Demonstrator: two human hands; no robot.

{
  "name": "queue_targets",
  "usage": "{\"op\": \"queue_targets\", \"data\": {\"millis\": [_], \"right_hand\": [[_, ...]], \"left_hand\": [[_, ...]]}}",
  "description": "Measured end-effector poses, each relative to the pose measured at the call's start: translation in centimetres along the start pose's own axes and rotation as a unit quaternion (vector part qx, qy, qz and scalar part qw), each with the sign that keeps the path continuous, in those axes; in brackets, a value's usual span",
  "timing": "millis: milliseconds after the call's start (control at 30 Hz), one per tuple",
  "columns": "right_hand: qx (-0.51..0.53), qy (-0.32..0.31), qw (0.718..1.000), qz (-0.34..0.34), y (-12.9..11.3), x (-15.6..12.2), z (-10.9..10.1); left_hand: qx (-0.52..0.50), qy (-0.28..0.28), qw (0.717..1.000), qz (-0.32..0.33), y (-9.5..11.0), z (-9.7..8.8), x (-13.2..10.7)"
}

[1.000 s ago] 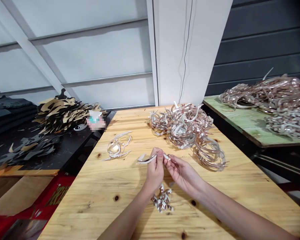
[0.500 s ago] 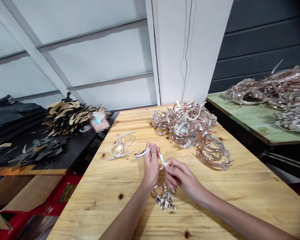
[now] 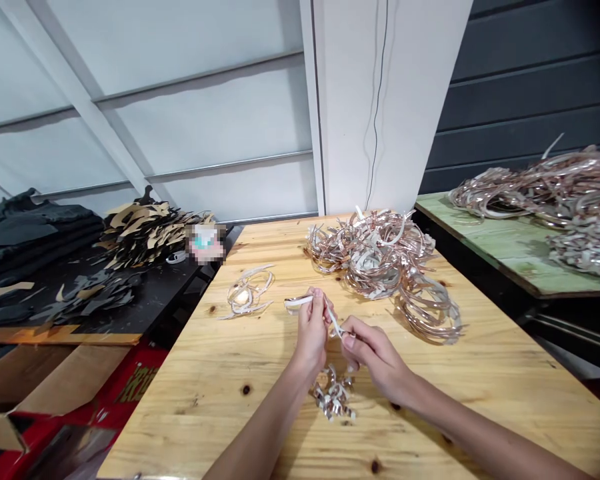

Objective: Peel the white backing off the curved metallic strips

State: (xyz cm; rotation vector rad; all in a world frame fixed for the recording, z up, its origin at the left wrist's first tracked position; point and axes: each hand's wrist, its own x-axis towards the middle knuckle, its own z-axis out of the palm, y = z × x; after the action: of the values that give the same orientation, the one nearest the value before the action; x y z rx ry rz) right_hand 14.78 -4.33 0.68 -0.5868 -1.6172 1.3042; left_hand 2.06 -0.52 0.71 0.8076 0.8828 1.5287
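My left hand [image 3: 314, 327] pinches a thin white and rose-gold strip [image 3: 300, 303] between thumb and fingers, with its free end sticking out to the left. The strip runs across to my right hand [image 3: 373, 347], whose thumb and fingers are closed on it too. Both hands hover over the wooden table, a short gap between them. Just beneath them lies a small heap of curled shiny strip pieces [image 3: 333, 393]. To the left, a few loose looped strips [image 3: 247, 293] rest on the wood. My right hand's curled fingers are partly hidden.
A large tangle of coiled rose-gold strips [image 3: 375, 253] sits at the back of the wooden table [image 3: 205, 413]. More strips [image 3: 555, 187] cover a green table on the right. On the left, a black table bears dark and tan scraps [image 3: 145, 230], with an open cardboard box [image 3: 75, 380] below.
The view has shifted slightly, so everything sits a little lower. My hands have drawn a little to the right against the table, both still holding the strip.
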Motion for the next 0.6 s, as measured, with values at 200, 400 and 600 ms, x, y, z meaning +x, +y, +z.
{"op": "queue_targets", "data": {"millis": [200,400,600], "right_hand": [[-0.092,0.022,0.994,-0.049,0.3,-0.4,-0.9],[0.219,0.147,0.962,0.070,-0.4,1.8,-1.6],[0.010,0.162,0.980,0.113,0.3,2.6,-2.1]], "left_hand": [[0.053,-0.003,0.999,0.011,0.0,-0.1,0.1],[0.150,-0.029,0.985,0.080,0.9,-0.8,0.7],[0.260,-0.108,0.951,0.130,0.8,-1.2,-0.1]]}}
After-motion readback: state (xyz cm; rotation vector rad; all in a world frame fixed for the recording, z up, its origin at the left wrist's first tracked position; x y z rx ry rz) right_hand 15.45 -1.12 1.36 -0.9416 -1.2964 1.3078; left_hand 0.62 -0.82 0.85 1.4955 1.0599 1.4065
